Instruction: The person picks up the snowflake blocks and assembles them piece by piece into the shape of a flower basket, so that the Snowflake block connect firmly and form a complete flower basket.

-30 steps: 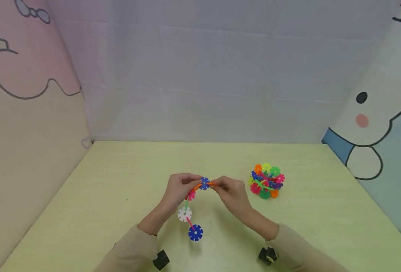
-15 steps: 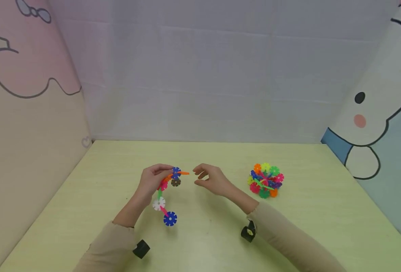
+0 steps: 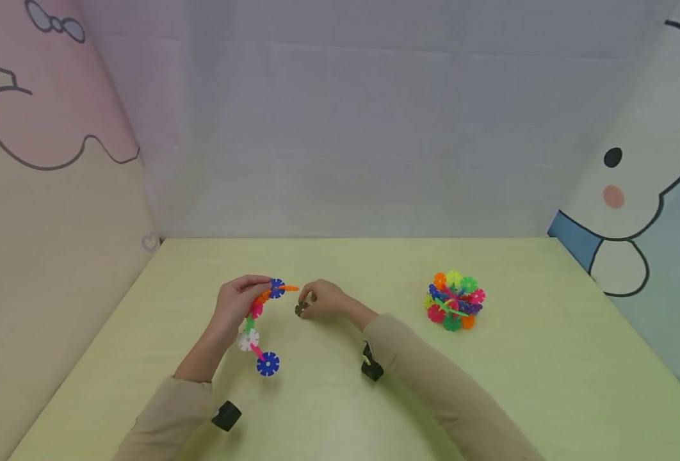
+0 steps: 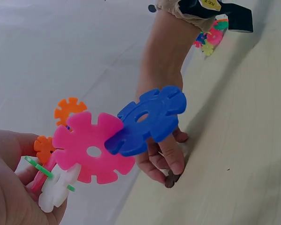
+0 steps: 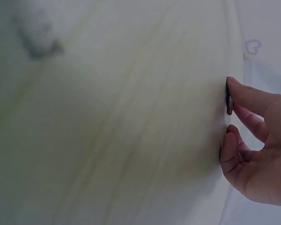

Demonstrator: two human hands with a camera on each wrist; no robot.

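My left hand [image 3: 235,304] pinches the upper end of a chain of slotted plastic snowflake discs. At that end are a blue disc [image 3: 277,288] and an orange disc [image 3: 291,289] seen edge-on. Below hang pink, green and white discs [image 3: 248,340], down to a blue disc [image 3: 267,363]. A large pink disc [image 4: 77,138] slots into a blue one [image 4: 166,110] in the left wrist view. To the right, my right hand [image 3: 327,299] pinches a brown snowflake disc [image 3: 300,309] at the tabletop. Fingers partly cover that disc, which shows edge-on in the right wrist view [image 5: 229,102].
A pile of multicoloured snowflake discs [image 3: 454,301] sits on the pale table [image 3: 524,384], right of both hands. A white cloth backdrop [image 3: 346,128] stands behind the table, with printed panels on either side. Each wrist carries a black camera mount [image 3: 226,416].
My left hand has carried the chain leftward. My right hand has let go of the orange disc at its end, moved left and down, and taken hold of the brown disc.
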